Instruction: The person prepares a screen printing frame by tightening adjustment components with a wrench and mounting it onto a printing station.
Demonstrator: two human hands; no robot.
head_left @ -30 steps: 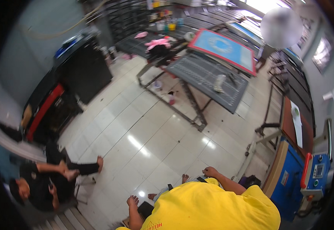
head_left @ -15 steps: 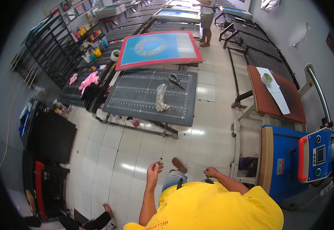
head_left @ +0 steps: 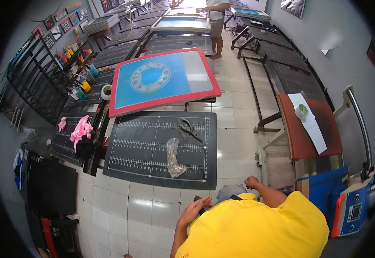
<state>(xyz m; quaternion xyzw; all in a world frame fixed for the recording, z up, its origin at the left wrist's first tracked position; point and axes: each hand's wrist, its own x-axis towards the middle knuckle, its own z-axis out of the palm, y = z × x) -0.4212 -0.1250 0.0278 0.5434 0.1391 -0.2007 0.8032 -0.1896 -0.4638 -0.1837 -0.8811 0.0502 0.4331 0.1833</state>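
My left hand (head_left: pixel 195 207) is held in front of my body, fingers stretched out, nothing seen in it. It is apart from the near edge of a dark gridded board (head_left: pixel 131 150). On that board lie a clear plastic bag (head_left: pixel 173 161) of small metallic pieces, pliers (head_left: pixel 192 130) and a small wrench (head_left: pixel 181 133). My right hand (head_left: pixel 251 182) hangs right of the board with curled fingers; whatever they may hold is hidden. Behind the board rests a red-framed printing screen (head_left: pixel 166 99) with a blue face and a round design.
At right stand a blue machine (head_left: pixel 354 210) with a red handle and a brown-topped table (head_left: pixel 284 129) carrying white paper (head_left: pixel 314 133) and a tape roll (head_left: pixel 301 111). Pink cloth (head_left: pixel 81 131) lies on the left table. A person (head_left: pixel 216 26) stands at the far end.
I have come closer to the gridded board, which now appears lower and nearer. My left hand's fingers have straightened. Both hands remain away from the board's tools.
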